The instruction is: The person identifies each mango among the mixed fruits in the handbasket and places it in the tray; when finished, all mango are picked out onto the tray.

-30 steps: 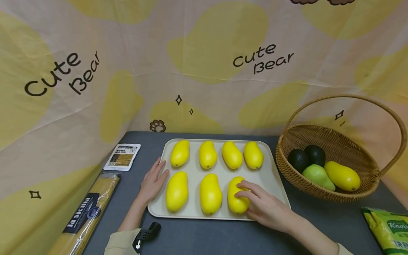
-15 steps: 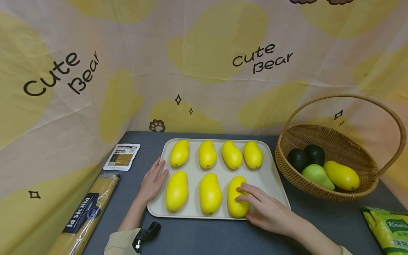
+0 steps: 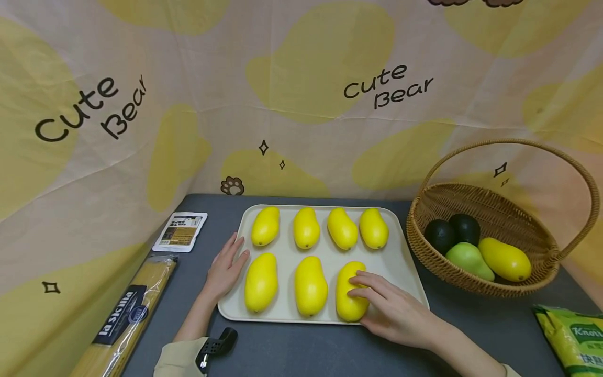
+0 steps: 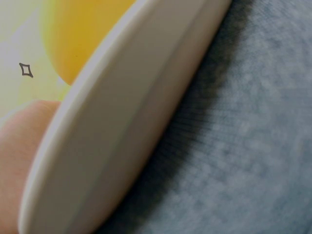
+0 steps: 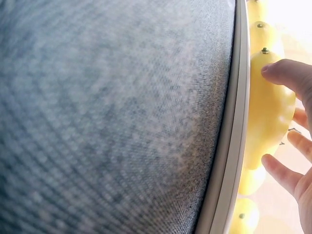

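Observation:
Several yellow mangoes lie in two rows on a cream tray. My right hand holds the front-right mango near the tray's front edge, fingertips on its upper side. In the right wrist view, the thumb and fingers are curled about this mango. My left hand rests at the tray's left edge, with its fingers extended along the rim. The left wrist view shows mostly the tray's side, and little of that hand.
A wicker basket at right holds two dark avocados, a green fruit and a yellow mango. At left lie a spaghetti pack and a white sachet. A green Knorr bag lies front right.
Over the first half second, my right hand shifted the front-right mango slightly toward the tray's front edge. Since then both hands have stayed in place.

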Demonstrator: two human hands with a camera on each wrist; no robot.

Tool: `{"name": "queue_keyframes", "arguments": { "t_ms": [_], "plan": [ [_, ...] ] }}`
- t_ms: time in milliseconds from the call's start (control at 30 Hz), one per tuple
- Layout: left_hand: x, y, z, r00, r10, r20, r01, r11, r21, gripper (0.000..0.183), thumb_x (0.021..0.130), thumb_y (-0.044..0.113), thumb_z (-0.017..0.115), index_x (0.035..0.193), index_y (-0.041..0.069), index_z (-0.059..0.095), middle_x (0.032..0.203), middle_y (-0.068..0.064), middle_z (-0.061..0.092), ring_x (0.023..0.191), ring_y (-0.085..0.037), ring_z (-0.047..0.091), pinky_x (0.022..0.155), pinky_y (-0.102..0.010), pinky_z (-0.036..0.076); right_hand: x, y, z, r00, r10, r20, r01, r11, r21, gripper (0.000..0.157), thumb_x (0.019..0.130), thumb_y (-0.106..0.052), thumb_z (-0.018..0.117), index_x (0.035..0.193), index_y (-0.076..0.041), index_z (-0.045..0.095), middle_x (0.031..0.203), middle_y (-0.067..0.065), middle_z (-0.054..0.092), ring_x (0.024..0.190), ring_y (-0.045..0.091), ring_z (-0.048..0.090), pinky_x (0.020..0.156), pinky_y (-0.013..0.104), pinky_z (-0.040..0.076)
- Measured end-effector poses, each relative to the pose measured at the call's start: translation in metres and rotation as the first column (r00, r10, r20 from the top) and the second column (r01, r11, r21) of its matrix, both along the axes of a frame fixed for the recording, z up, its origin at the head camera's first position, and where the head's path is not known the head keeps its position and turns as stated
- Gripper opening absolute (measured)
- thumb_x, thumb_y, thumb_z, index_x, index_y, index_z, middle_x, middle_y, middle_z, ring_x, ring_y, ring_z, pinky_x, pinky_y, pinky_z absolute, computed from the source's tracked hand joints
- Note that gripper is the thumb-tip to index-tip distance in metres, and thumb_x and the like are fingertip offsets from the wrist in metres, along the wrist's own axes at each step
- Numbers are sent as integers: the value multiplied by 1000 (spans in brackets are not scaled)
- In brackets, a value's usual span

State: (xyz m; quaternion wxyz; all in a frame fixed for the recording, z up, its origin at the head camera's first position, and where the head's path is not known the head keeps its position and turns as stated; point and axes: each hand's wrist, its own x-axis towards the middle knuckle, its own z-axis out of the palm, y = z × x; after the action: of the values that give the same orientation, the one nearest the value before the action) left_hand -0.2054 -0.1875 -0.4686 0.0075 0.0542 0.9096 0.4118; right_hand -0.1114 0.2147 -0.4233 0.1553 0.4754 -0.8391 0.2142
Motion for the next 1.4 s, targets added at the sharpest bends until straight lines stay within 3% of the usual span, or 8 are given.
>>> {"name": "queue_keyframes", "arguments": {
  "t_ms": [333, 633, 867, 1033, 1200, 1267, 1333, 1400],
  "plan": [
    [-1, 1, -1, 1000, 9, -2, -9, 1000, -4, 57, 104, 38, 42, 152, 7, 33, 162, -11, 14, 144, -44, 14, 108, -69, 10, 2, 0, 2, 1000, -8, 10, 9, 1000, -26, 55, 82, -28, 78, 131, -17, 56, 140, 3, 49, 127, 20, 48, 111, 18, 25],
    [-1, 1, 0, 1000, 10, -13, -10, 1000, -13, 57, 104, 36, 43, 152, 7, 33, 162, -12, 14, 144, -44, 15, 108, -68, 10, 0, 4, 16, 999, 4, -34, -8, 995, -103, 39, 77, -11, 80, 112, -18, 66, 118, -5, 61, 108, 11, 57, 99, 17, 39],
    [-1, 0, -1, 1000, 1, -9, -1, 1000, -21, 57, 105, 37, 42, 152, 8, 33, 162, -12, 13, 144, -44, 14, 108, -69, 10, -1, 15, 30, 996, -84, 5, 84, 992, -95, 11, 94, -28, 66, 103, -23, 68, 102, -16, 63, 91, 2, 59, 81, 14, 48],
    [-2, 0, -1, 1000, 1, -1, -1, 1000, -27, 57, 105, 37, 42, 152, 8, 33, 162, -12, 13, 144, -44, 14, 107, -69, 11, -1, 28, 43, 990, -142, 9, 142, 986, -88, 20, 100, -39, 52, 102, -26, 66, 98, -15, 65, 88, 1, 60, 78, 14, 49],
    [-2, 1, 0, 1000, -1, -4, 1, 1000, -29, 57, 105, 38, 41, 152, 7, 33, 162, -12, 13, 144, -44, 14, 107, -69, 10, -7, 48, 64, 982, -181, -46, 177, 980, -87, 26, 101, -42, 48, 103, -24, 67, 97, -12, 65, 84, 1, 57, 73, 13, 47],
    [-1, 1, 0, 1000, -2, -6, 1, 1000, -29, 57, 105, 38, 41, 152, 7, 32, 162, -12, 13, 144, -44, 14, 107, -69, 10, -10, 59, 75, 976, -200, -83, 193, 978, -84, 25, 101, -40, 50, 104, -22, 67, 97, -11, 66, 83, 2, 57, 72, 13, 46],
    [-1, 1, 0, 1000, -2, -11, 1, 1000, -27, 57, 105, 38, 41, 152, 7, 32, 162, -12, 13, 144, -45, 14, 107, -69, 11, -14, 71, 87, 969, -230, -92, 224, 972, -70, 14, 96, -30, 63, 104, -20, 68, 98, -9, 67, 85, 4, 58, 74, 14, 47],
    [0, 1, -1, 1000, -4, -15, 3, 1000, -22, 57, 105, 38, 41, 152, 7, 33, 162, -12, 13, 144, -45, 14, 107, -69, 11, -17, 85, 97, 949, -298, -99, 295, 955, -43, 16, 89, -21, 73, 105, -20, 69, 99, -9, 67, 85, 5, 59, 75, 14, 47]
  ]
}}
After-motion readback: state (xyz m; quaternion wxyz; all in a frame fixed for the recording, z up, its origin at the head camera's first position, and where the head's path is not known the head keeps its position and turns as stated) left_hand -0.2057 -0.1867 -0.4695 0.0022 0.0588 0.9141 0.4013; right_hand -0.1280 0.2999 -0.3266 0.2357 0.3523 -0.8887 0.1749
